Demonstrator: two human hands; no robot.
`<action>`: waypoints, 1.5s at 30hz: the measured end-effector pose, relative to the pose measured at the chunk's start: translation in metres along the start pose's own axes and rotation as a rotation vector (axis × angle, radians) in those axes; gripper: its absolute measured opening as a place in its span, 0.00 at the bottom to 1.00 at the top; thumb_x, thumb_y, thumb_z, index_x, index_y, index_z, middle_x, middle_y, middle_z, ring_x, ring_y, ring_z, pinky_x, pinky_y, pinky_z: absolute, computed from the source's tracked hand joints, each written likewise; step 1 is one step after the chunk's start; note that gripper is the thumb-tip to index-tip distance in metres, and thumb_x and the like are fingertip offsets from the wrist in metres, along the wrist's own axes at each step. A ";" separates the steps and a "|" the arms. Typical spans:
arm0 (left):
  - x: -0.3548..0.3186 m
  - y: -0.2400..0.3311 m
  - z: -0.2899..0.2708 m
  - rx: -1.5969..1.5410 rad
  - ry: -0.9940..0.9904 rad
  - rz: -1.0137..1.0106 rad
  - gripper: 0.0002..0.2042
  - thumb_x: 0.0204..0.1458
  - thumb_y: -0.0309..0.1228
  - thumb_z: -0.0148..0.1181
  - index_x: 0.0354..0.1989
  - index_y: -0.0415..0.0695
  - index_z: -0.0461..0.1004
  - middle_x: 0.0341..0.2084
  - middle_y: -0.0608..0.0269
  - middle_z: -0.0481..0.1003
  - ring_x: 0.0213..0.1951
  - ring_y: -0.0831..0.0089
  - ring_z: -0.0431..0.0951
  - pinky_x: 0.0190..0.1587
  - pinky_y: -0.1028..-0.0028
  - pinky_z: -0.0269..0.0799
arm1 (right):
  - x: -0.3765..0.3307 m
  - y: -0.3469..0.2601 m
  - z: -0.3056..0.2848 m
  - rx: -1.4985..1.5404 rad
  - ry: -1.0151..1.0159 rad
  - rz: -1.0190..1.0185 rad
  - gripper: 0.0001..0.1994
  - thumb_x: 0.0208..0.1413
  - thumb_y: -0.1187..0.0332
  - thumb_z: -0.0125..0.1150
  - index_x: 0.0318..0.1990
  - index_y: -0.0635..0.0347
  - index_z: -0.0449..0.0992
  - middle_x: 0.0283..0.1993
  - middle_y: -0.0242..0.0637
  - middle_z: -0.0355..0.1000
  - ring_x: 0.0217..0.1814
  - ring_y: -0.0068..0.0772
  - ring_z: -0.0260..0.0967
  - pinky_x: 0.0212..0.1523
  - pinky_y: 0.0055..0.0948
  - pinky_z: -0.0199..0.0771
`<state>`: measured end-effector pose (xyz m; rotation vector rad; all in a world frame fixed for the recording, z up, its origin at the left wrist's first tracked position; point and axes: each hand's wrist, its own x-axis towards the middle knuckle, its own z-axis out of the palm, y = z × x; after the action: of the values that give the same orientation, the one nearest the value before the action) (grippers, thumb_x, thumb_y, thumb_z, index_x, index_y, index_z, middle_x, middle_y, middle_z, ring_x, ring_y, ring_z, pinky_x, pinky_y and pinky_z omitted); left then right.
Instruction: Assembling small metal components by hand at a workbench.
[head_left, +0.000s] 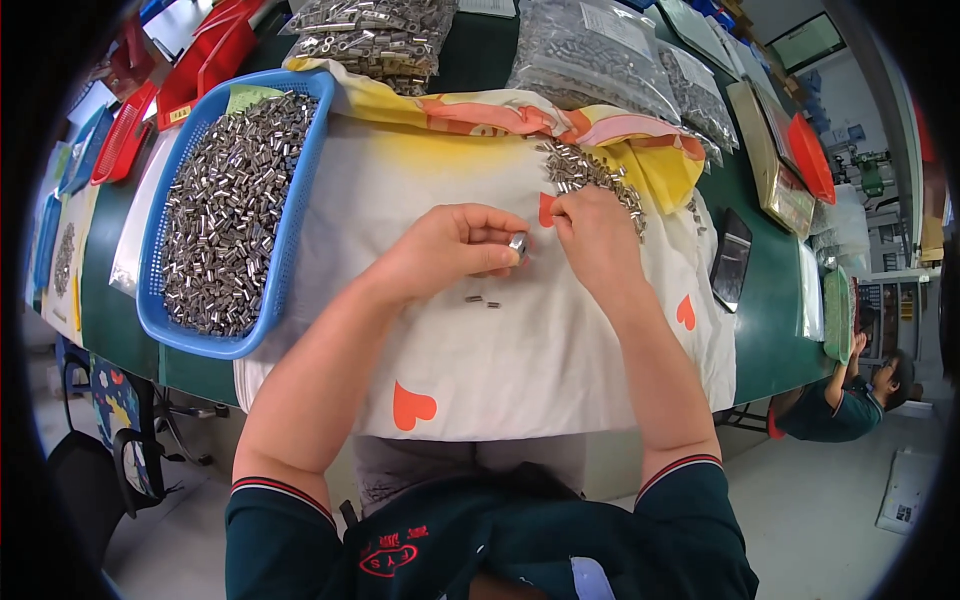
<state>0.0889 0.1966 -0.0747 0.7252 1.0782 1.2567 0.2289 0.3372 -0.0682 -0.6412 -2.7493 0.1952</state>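
Between the thumb and fingers of my left hand (455, 245) is a shiny metal cylinder (518, 243), its end turned to the right. Just right of it, my right hand (598, 225) is closed with its fingertips bunched together; whatever they pinch is hidden. A loose pile of small metal sleeves (570, 165) lies right behind my right hand. Below my left hand, a couple of small metal pins (493, 304) rest on the white cloth (520, 370) with red hearts. To the left, a blue plastic basket (152, 270) is filled with small metal sleeves.
Clear bags of metal parts (595, 50) line the back of the green table (780, 310). A black phone (732, 260) lies at the right. Red bins (125, 135) stand at the far left. Another person (840, 405) sits at the right, and a black chair (90, 480) stands lower left.
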 end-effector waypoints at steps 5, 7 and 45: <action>-0.003 -0.001 0.000 -0.153 0.090 0.043 0.14 0.47 0.21 0.54 0.44 0.34 0.67 0.33 0.62 0.73 0.35 0.78 0.73 0.40 0.80 0.70 | -0.011 -0.028 -0.020 0.609 -0.034 0.282 0.04 0.46 0.76 0.54 0.30 0.61 0.74 0.30 0.33 0.70 0.32 0.25 0.66 0.35 0.22 0.65; -0.003 -0.001 -0.001 -0.153 0.089 0.045 0.14 0.47 0.21 0.54 0.44 0.34 0.66 0.33 0.61 0.73 0.35 0.78 0.73 0.40 0.80 0.70 | -0.017 -0.032 -0.022 0.860 -0.036 0.186 0.04 0.45 0.78 0.55 0.31 0.63 0.74 0.30 0.30 0.70 0.31 0.18 0.64 0.34 0.18 0.64; -0.012 0.007 0.001 0.156 -0.046 -0.061 0.13 0.42 0.23 0.60 0.38 0.36 0.71 0.29 0.69 0.73 0.31 0.84 0.70 0.35 0.82 0.68 | 0.001 -0.007 -0.002 -0.052 -0.053 0.061 0.02 0.40 0.75 0.53 0.22 0.63 0.72 0.23 0.42 0.67 0.30 0.41 0.66 0.34 0.36 0.65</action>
<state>0.0874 0.1867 -0.0658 0.8296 1.1608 1.1080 0.2256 0.3320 -0.0647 -0.7445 -2.7961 0.1569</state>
